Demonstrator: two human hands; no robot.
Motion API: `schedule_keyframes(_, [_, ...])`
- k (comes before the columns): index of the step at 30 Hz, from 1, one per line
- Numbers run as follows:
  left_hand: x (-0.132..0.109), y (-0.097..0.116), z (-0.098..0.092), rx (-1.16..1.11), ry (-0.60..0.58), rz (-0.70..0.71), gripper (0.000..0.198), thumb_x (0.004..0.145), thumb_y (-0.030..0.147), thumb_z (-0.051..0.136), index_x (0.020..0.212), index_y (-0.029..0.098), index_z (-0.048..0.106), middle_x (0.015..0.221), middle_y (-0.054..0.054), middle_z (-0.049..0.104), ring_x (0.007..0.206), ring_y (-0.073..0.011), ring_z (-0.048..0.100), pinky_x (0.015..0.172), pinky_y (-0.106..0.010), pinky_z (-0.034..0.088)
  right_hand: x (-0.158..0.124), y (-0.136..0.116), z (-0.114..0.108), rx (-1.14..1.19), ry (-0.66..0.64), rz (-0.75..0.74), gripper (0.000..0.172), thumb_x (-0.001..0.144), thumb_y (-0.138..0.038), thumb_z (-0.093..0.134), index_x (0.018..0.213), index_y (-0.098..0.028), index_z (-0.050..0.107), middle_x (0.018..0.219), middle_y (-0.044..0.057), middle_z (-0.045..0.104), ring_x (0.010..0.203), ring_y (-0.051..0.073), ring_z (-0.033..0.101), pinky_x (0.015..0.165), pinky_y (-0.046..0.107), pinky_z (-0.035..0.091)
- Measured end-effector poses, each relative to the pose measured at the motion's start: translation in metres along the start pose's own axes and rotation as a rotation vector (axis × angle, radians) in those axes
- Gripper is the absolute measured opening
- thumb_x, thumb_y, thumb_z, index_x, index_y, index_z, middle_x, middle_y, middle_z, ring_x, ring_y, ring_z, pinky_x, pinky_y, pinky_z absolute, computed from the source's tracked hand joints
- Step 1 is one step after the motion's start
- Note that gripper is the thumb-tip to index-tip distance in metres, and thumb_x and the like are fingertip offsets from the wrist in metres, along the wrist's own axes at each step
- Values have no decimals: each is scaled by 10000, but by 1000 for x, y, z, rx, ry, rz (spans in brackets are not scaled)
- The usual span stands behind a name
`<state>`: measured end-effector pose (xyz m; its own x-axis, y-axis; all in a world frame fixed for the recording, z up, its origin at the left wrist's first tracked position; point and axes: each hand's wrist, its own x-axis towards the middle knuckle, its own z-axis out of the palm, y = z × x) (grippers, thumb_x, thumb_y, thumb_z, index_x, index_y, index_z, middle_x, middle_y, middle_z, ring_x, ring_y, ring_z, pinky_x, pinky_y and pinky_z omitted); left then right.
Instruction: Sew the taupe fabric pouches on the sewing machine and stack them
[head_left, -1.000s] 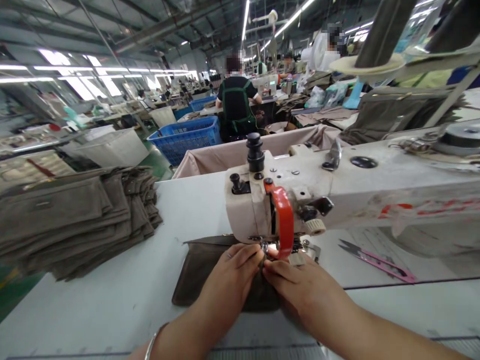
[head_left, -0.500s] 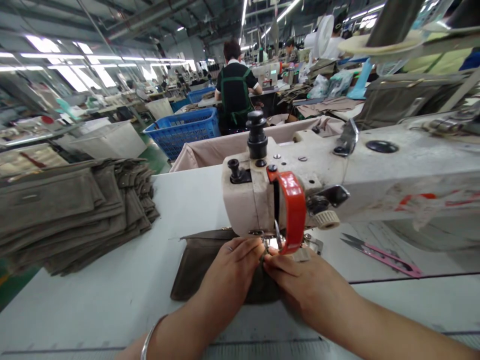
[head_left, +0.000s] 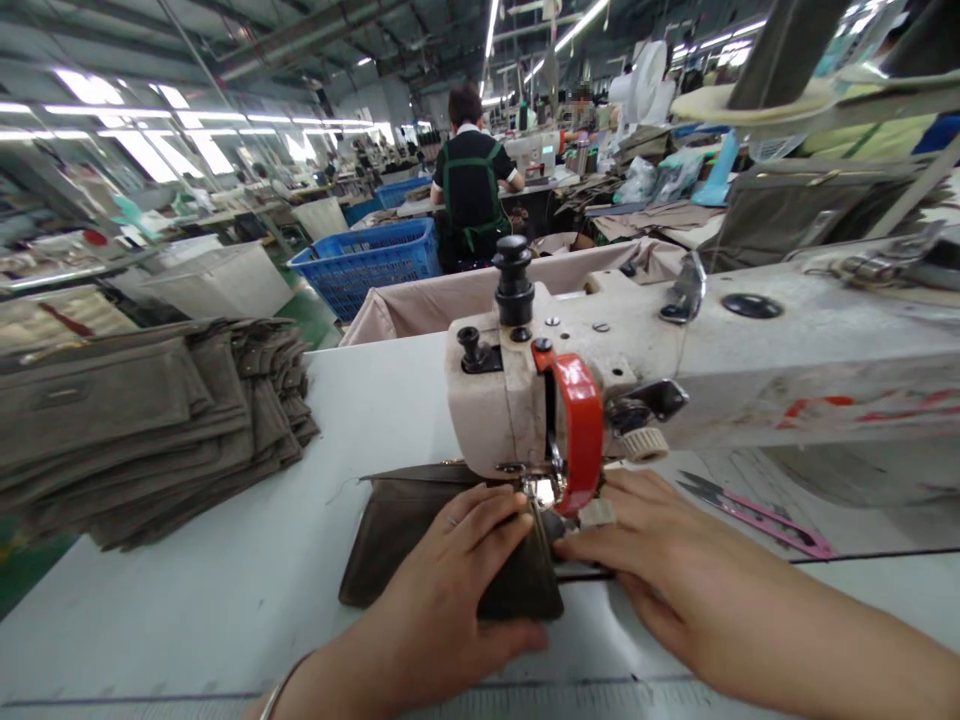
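Observation:
A dark brown fabric piece lies on the white sewing table under the head of a cream sewing machine with a red guard. My left hand rests flat on the fabric, fingers stretched toward the needle area. My right hand lies flat on the table just right of the presser foot, fingers extended onto the fabric's right edge. Neither hand grips anything.
A stack of similar brown fabric pieces sits at the left of the table. Pink thread snips lie to the right under the machine arm. Beyond the table are a blue basket and a person seated at another machine.
Both hands have drawn back from a pinch at the needle. They now lie flat and apart, the right hand shifted to the right, and more of the fabric's near edge shows.

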<state>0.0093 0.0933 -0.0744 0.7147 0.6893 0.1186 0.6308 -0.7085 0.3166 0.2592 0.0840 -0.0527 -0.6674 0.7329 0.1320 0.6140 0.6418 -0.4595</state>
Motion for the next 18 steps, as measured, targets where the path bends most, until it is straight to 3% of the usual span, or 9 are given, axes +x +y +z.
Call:
schedule_keyframes(3, [-7,5,-3,-33,-12,55,501,824,250,645,1297,165,503,1365,-105,528,1271,-257,476,1063,-451,443,-2,12,-2,-29,-16,58,410,747,0,540,1022,-292,625,1042,17,615,1003,230,553,855,398,468])
schedule_keyframes(6, [-7,8,-2,-75,21,74,463,825,77,495,1281,154,512,1317,-92,566,1246,-213,496,1077,-422,434,9,26,20,-55,185,151,236,803,-91,603,1011,-201,611,985,70,603,917,241,570,774,382,493])
schedule_keyframes(9, [-3,8,4,-71,32,26,548,777,35,492,1311,158,489,1309,-91,556,1229,-228,490,1078,-454,428,18,29,36,-90,296,141,130,860,-142,566,982,-162,609,958,95,599,904,251,559,767,394,487])
schedule_keyframes(14, [-1,4,8,-52,133,26,500,856,41,439,1331,192,473,1314,-91,547,1213,-219,505,1031,-443,474,6,7,34,39,139,-149,179,918,-136,464,980,-192,622,963,56,622,920,206,545,829,362,449])
schedule_keyframes(18, [4,10,7,54,151,125,452,862,17,395,1289,132,490,1264,-104,589,1210,-207,516,1031,-400,476,0,-4,36,109,61,-166,184,891,-153,506,1004,-202,642,965,37,643,939,194,558,862,360,442])
